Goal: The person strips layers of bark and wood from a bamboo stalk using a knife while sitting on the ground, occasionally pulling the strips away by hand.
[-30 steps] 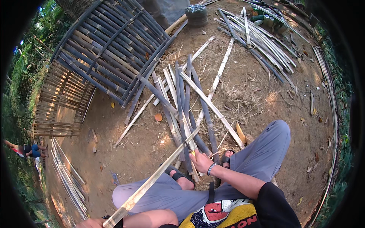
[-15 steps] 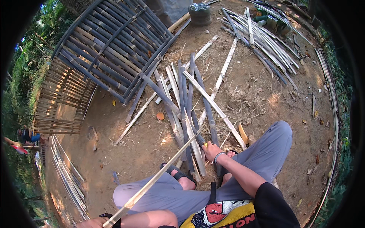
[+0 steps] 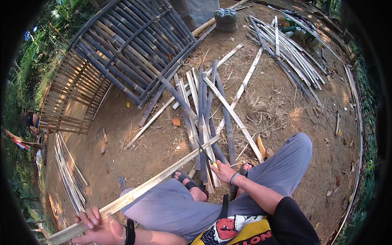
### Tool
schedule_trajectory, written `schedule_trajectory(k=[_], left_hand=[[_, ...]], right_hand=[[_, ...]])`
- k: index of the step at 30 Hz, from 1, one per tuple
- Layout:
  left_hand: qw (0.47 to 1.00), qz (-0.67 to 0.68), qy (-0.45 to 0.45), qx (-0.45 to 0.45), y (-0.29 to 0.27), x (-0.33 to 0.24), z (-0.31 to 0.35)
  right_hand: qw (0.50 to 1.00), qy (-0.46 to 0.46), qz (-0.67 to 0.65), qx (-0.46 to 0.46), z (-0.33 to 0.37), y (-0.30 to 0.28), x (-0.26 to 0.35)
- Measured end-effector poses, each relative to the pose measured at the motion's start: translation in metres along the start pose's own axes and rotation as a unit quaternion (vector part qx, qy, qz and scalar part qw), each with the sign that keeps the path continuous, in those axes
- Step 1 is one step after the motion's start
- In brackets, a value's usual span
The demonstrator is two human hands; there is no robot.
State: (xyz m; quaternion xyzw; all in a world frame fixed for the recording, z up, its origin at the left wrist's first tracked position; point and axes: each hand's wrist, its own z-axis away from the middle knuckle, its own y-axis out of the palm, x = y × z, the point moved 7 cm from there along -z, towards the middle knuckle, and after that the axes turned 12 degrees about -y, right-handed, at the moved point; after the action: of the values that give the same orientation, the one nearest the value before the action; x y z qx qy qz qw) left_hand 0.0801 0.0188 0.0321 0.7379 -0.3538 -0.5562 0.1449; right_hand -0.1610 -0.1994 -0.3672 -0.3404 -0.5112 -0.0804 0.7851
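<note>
A long pale bamboo strip (image 3: 134, 195) slants across my lap, its broad face turned up. My left hand (image 3: 100, 229) is closed around its near end at the lower left. In my right hand (image 3: 223, 171), above my crossed legs, is a knife (image 3: 207, 154) with a dark blade and a bit of yellow at the handle. The blade meets the strip near its far end; whether it cuts into it I cannot tell. Beneath them lies a pile of split bamboo slats (image 3: 204, 110), some dark-skinned and some pale.
A dark bamboo slatted panel (image 3: 130, 49) stands at the back left, with a lighter slatted frame (image 3: 75, 92) beside it. More strips lie in bundles at the far right (image 3: 290, 51) and left (image 3: 69, 171). A dark round container (image 3: 226, 20) stands at the back. Another person (image 3: 32, 120) is at far left.
My left hand has come up into view with the strip, whose broad face now shows. The knife in my right hand has moved slightly left, its blade now visible against the strip.
</note>
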Motion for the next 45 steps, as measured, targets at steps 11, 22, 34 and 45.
schedule_trajectory(k=[11, 22, 34, 45], left_hand=[[0.947, 0.142, -0.1, 0.271, 0.007, -0.035, -0.022], [0.904, 0.213, -0.149, 0.341, -0.021, -0.004, -0.05], [0.878, 0.257, -0.152, 0.376, -0.004, 0.001, -0.042], [0.976, 0.125, 0.013, 0.176, -0.006, 0.002, -0.04]], right_hand=[[0.994, -0.078, 0.07, -0.015, 0.003, -0.004, 0.069], [0.976, -0.003, 0.218, 0.016, -0.053, -0.028, -0.002], [0.979, -0.011, 0.194, 0.056, -0.062, -0.021, 0.008], [0.98, 0.049, 0.178, 0.071, -0.046, -0.017, -0.032]])
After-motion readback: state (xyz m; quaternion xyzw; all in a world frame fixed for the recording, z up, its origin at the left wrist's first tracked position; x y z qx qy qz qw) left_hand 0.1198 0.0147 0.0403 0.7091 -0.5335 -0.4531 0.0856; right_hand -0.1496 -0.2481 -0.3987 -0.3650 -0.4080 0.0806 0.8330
